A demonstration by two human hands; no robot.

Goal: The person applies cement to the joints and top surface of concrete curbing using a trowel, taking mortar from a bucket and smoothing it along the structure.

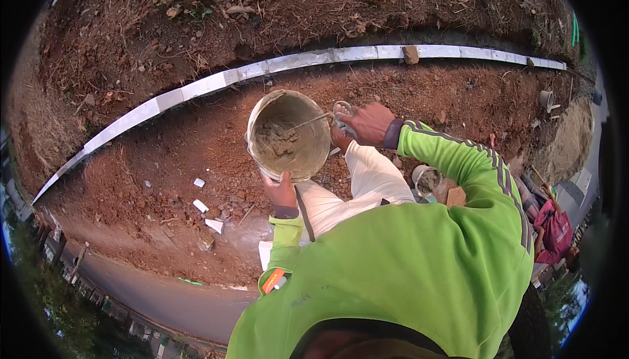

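A pale bucket [253, 116] is tilted in front of me, its mouth facing up at me, with wet grey mortar [278, 141] inside. My left hand [282, 192] is closed on its near rim. In my right hand [369, 124], closed at the bucket's right side, is a trowel [314, 120] with a greyish handle. Its thin metal shank reaches over the rim toward the mortar; the blade cannot be told apart from the mortar around it.
Beyond the bucket runs a curved row of white kerb blocks [203, 86], with a brown stone [411, 54] on it. White fragments [200, 206] lie on the reddish soil at left. A second bucket [426, 179] and a brick [456, 196] are at right, near a person [553, 231] and a sand heap [569, 139].
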